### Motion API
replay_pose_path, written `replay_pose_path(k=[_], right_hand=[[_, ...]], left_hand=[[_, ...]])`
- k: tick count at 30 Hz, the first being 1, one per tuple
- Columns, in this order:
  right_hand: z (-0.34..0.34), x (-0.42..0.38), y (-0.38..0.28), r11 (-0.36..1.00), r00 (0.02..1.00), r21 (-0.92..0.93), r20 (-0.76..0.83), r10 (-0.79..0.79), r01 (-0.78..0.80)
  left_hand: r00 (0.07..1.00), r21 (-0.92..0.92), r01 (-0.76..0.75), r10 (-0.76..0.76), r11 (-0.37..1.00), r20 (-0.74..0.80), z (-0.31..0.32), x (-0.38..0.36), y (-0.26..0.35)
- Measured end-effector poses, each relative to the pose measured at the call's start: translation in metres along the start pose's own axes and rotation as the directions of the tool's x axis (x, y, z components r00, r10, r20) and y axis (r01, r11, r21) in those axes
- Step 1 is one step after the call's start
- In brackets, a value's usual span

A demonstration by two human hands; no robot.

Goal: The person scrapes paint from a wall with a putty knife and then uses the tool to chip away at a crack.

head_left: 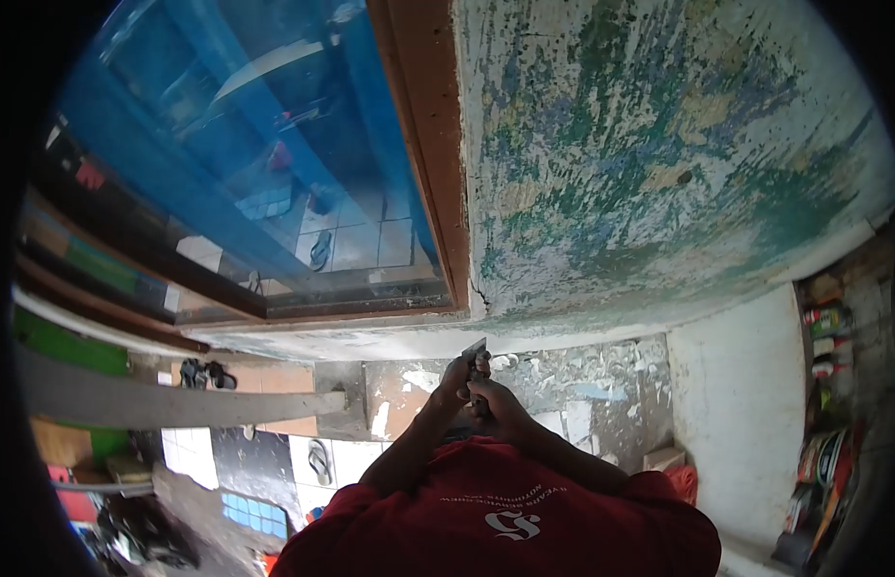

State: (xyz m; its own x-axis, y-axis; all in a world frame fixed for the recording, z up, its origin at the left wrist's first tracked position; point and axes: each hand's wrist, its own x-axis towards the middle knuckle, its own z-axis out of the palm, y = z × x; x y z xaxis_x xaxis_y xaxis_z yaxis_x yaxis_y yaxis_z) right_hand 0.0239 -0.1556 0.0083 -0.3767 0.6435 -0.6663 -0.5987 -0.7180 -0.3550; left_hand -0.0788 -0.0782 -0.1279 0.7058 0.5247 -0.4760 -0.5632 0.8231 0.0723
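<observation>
In the middle of the view, low in front of my red shirt, my two hands come together. My left hand (453, 378) is closed around a paint scraper (475, 347), its flat metal blade sticking out past the fingers toward the wall. Right beside it, my right hand (492, 394) is closed on the same tool lower down, and its handle is mostly hidden by the fingers. Ahead rises a wall (611, 163) with patchy, peeling green and white paint. The blade overlaps the white lower strip of that wall in this view.
A brown-framed glass window (451, 192) with blue curtain behind it adjoins the wall at left. Paint flakes litter the tiled floor (563, 370). Sandals (319, 462) and dark shoes (205, 374) lie at left; a white partition (736, 385) and shelved bottles (824, 341) stand at right.
</observation>
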Motion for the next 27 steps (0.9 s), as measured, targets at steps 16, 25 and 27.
replay_pose_path(k=[16,25,27], right_hand=[[0.039,0.004,0.004,0.929,0.906,0.080,-0.263,-0.330,0.362],[0.037,0.019,-0.004,0.936,0.918,0.075,-0.236,-0.319,0.344],[0.036,0.018,-0.006,0.940,0.922,0.068,-0.230,-0.311,0.334]], left_hand=[[0.983,-0.246,0.170,-0.148,0.954,0.103,0.028,0.024,0.023],[0.974,-0.191,0.217,-0.198,0.957,0.115,0.028,0.028,0.036],[0.979,-0.186,0.195,-0.180,0.963,0.097,0.028,0.029,0.037]])
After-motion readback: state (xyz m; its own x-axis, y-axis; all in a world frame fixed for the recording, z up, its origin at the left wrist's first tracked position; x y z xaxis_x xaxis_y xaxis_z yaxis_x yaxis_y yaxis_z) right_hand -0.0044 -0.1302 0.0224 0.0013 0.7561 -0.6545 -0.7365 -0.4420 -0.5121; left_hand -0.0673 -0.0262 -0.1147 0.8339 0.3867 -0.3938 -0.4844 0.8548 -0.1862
